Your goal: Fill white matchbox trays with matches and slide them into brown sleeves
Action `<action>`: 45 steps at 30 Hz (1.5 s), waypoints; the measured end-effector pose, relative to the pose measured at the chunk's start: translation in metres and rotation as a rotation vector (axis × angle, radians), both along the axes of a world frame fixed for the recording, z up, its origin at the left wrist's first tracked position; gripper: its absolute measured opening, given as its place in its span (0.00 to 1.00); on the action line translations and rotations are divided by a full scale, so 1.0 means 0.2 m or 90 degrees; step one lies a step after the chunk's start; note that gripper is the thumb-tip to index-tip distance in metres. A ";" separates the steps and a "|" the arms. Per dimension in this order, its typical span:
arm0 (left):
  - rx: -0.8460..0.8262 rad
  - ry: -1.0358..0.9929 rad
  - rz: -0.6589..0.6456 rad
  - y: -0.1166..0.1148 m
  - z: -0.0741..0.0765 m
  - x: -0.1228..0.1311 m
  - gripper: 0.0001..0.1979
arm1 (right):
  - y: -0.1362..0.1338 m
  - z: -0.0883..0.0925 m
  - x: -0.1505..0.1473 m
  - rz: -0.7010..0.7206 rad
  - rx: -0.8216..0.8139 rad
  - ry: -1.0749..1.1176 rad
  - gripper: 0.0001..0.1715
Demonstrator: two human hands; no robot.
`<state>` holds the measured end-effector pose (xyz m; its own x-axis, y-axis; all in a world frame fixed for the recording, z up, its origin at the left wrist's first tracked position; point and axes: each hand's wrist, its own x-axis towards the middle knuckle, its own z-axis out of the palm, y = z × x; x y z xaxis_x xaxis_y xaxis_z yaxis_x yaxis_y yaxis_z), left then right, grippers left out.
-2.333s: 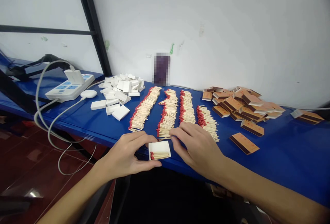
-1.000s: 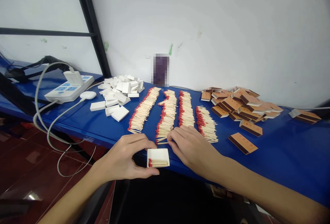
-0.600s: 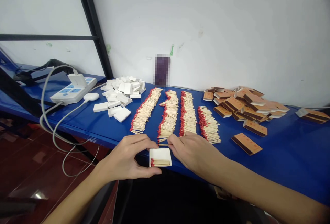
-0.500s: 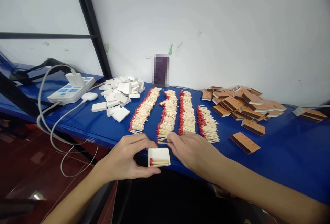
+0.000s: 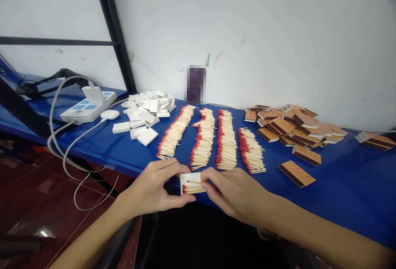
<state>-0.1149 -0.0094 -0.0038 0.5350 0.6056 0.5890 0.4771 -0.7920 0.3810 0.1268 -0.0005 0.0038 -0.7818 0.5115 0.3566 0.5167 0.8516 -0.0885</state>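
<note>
My left hand (image 5: 153,188) grips a small white matchbox tray (image 5: 188,178) at the front edge of the blue table (image 5: 340,186). A few red-tipped matches lie in the tray. My right hand (image 5: 236,192) pinches a single match (image 5: 193,182) and holds it over the tray, red tip to the left. Just beyond the tray lie several rows of red-tipped matches (image 5: 225,139).
A heap of empty white trays (image 5: 145,112) sits at the back left. Brown matchbox sleeves (image 5: 293,126) are piled at the right, one sleeve (image 5: 296,173) lying apart. A white power strip (image 5: 88,106) with grey cables (image 5: 66,137) rests far left. A white wall stands behind.
My right hand has drawn back from the near end of the match rows to the tray, bringing one match with it. My left hand has stayed on the tray.
</note>
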 end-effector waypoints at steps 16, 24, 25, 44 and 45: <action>0.006 -0.010 -0.047 0.02 -0.01 -0.01 0.16 | 0.04 0.00 -0.04 -0.166 -0.024 -0.126 0.13; 0.005 -0.007 -0.046 0.01 -0.01 -0.01 0.16 | 0.04 0.00 -0.04 -0.158 -0.096 -0.065 0.10; 0.005 -0.006 -0.045 0.01 -0.01 -0.01 0.16 | 0.04 0.00 -0.04 -0.155 -0.094 -0.060 0.10; 0.001 -0.005 -0.048 0.01 0.00 -0.01 0.15 | 0.05 0.01 -0.03 -0.126 -0.062 -0.090 0.08; 0.003 -0.005 -0.049 0.01 -0.01 -0.01 0.15 | 0.04 0.01 -0.03 -0.119 -0.058 -0.094 0.07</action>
